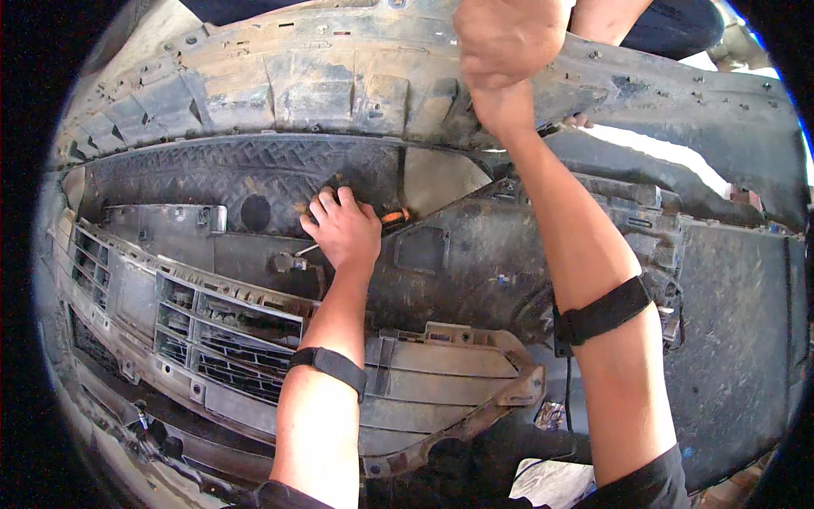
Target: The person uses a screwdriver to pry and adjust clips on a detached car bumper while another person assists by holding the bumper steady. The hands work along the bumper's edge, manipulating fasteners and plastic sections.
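Observation:
My left hand [343, 227] rests on a dark, textured plastic panel [288, 174], its fingers spread and bent against the surface. Beneath that hand passes a screwdriver: its orange-and-black handle [394, 217] shows on the thumb side, and part of a thin light shaft shows on the other side. Whether the palm grips it I cannot tell. My right hand [513, 38] is raised at the top, closed in a fist over the long dirty bumper cover [314, 81]. What the fist holds, if anything, is hidden.
A slatted grille [229, 318] runs across the lower left. Broad black plastic [738, 331] covers the right side. Another person's bare limb [606, 17] and dark clothing [678, 30] are beyond the cover. A black cable [568, 407] hangs from the band on my right arm.

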Tool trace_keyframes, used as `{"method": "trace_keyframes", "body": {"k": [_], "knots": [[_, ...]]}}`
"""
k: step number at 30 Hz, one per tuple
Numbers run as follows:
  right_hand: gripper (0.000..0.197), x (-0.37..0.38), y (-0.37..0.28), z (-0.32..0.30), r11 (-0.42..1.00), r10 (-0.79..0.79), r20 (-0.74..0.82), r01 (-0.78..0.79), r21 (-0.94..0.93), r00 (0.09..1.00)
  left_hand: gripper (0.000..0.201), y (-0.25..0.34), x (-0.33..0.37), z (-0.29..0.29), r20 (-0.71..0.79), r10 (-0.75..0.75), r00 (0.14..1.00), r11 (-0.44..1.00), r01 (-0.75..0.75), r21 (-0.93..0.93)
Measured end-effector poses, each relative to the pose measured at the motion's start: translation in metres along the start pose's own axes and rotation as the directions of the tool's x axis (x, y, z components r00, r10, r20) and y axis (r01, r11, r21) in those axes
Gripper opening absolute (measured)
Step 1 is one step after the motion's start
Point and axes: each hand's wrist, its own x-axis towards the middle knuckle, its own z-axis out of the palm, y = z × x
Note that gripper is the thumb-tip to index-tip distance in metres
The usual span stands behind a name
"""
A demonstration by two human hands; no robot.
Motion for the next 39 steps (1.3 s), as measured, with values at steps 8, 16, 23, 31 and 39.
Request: {"method": "trace_keyframes", "body": {"k": [8, 16, 23, 31, 39], "knots": [[0.031, -0.002, 0.004, 0.009, 0.999, 0.038, -0.062, -0.038, -0.005, 0.997, 0.030, -0.001, 0.001, -0.001, 0.019, -0.007, 1.000, 1.000, 0.007, -0.004], [0.028, -0.001, 0.014, 0.021, 0.999, -0.034, -0.155, 0.037, 0.013, 0.987, 0.033, -0.004, 0.000, 0.002, -0.008, 0.026, 1.000, 1.000, -0.026, -0.006], [0.031, -0.004, 0.018, 0.030, 0.998, 0.038, -0.157, -0.045, -0.041, 0.987, 0.031, -0.004, 0.001, 0.005, 0.048, 0.002, 0.999, 1.000, -0.003, 0.017], [0.034, 0.004, 0.015, 0.030, 0.986, 0.092, -0.019, -0.094, -0.141, 0.996, 0.032, -0.005, 0.000, 0.011, -0.011, 0.024, 1.000, 1.000, -0.024, 0.003], [0.038, -0.031, 0.010, 0.008, 0.979, 0.178, 0.125, -0.189, 0.080, 0.976, 0.028, -0.005, -0.001, 0.019, 0.004, 0.005, 1.000, 0.999, -0.005, 0.052]]}}
